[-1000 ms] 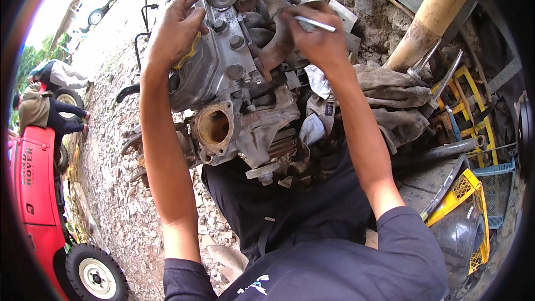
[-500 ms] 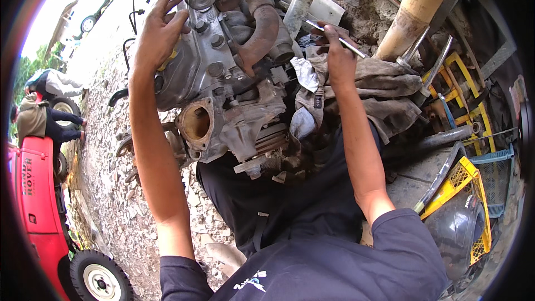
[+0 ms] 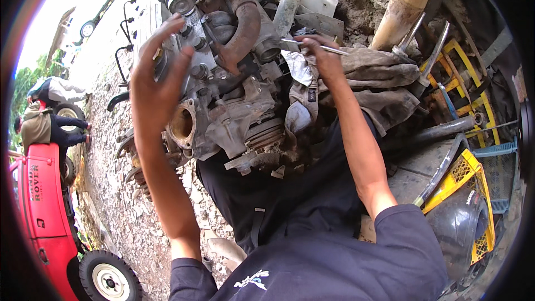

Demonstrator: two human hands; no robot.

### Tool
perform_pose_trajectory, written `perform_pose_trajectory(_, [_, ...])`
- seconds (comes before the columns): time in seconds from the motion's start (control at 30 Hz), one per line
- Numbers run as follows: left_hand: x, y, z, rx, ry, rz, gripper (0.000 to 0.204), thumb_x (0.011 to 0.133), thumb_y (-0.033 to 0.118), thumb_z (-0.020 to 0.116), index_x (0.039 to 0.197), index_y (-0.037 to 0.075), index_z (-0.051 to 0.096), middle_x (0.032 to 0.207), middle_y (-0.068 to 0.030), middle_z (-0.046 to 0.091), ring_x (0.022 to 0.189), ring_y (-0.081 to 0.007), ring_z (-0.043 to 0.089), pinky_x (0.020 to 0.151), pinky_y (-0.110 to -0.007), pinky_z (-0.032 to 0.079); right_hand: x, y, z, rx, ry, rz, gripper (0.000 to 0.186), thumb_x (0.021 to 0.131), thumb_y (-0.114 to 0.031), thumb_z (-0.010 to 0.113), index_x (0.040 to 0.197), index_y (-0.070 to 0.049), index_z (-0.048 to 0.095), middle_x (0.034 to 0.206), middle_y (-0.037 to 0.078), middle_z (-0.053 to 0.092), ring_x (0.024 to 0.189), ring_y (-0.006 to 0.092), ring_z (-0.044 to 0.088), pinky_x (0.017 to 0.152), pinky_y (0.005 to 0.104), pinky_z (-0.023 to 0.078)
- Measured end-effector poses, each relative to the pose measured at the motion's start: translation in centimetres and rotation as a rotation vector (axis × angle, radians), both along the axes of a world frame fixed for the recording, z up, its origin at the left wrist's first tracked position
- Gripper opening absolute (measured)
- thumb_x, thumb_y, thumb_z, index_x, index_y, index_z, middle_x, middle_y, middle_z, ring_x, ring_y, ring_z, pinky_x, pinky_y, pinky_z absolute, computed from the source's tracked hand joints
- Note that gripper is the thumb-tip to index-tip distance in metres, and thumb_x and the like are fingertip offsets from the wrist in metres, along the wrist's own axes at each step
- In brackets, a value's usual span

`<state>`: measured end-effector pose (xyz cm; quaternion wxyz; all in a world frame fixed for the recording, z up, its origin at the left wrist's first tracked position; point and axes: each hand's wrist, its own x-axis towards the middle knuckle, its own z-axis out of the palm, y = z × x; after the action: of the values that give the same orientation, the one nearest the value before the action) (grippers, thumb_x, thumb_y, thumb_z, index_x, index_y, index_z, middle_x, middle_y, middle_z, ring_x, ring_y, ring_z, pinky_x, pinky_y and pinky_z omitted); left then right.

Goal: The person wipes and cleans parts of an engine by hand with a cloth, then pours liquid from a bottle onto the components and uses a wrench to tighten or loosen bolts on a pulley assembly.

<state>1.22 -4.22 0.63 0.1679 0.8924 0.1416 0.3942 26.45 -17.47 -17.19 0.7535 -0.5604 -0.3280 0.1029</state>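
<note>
A dirty metal engine lies across the upper middle, with a rusty curved pipe, a round fitting on top and a flanged opening low on its left. My left hand is blurred over the engine's left side, fingers apart, holding nothing that I can see. My right hand grips a thin silver metal rod beside the engine's right side. Below that hand are grimy cloths and a white crumpled piece.
A bamboo pole, yellow crates, a blue crate and metal tubes crowd the right. A black shiny object lies low right. Gravel ground, a red vehicle and two people are at left.
My left hand has left the round fitting and come down toward me, fingers spreading. My right hand first drew away from the pipe with the rod, now sits lower. The view has shifted slightly.
</note>
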Motion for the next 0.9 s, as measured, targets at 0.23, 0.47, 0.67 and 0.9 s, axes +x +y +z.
perform_pose_trajectory(0.23, [-1.6,-7.5,-5.5,0.525,-0.021,0.008,0.017,0.081,0.015,0.066,0.098,0.012,0.068,0.107,-0.0017,0.07,0.106,-0.0217,0.061,0.102,-0.041,0.039,-1.8,-0.4,-0.7,0.305,0.461,0.432,0.029,0.095,-0.02,0.058,0.108,0.005,0.065,0.105,0.015,0.067,0.087,0.02,0.064,0.079,0.0324,0.055])
perform_pose_trajectory(0.47, [-1.8,-8.3,-12.7,0.427,-0.16,0.013,0.015,0.082,0.012,0.065,0.096,0.008,0.062,0.103,-0.0067,0.069,0.098,-0.0245,0.063,0.089,-0.041,0.049,-1.6,-1.2,-7.4,0.126,0.648,0.098,0.057,0.101,-0.044,0.036,0.108,0.005,0.063,0.096,0.012,0.063,0.077,0.0182,0.058,0.073,0.0351,0.055])
perform_pose_trajectory(0.67, [-2.4,-8.4,-14.0,0.105,-0.194,-0.087,0.022,0.083,0.015,0.067,0.1,0.003,0.059,0.091,-0.0118,0.07,0.08,-0.0251,0.068,0.073,-0.034,0.054,-2.1,-1.5,-10.9,-0.178,0.415,0.2,0.086,0.094,-0.069,0.019,0.093,-0.001,0.071,0.08,0.006,0.063,0.074,0.012,0.055,0.052,0.0232,0.04])
perform_pose_trajectory(0.9, [-2.7,-8.4,-14.2,-0.119,-0.047,-0.062,0.018,0.081,0.01,0.07,0.094,0.0,0.064,0.079,-0.0099,0.07,0.069,-0.0202,0.068,0.066,-0.028,0.053,-4.1,-0.6,-9.6,-0.197,0.676,-0.011,0.087,0.093,-0.071,0.018,0.093,-0.003,0.072,0.069,0.008,0.064,0.058,0.0143,0.058,0.054,0.0273,0.046])
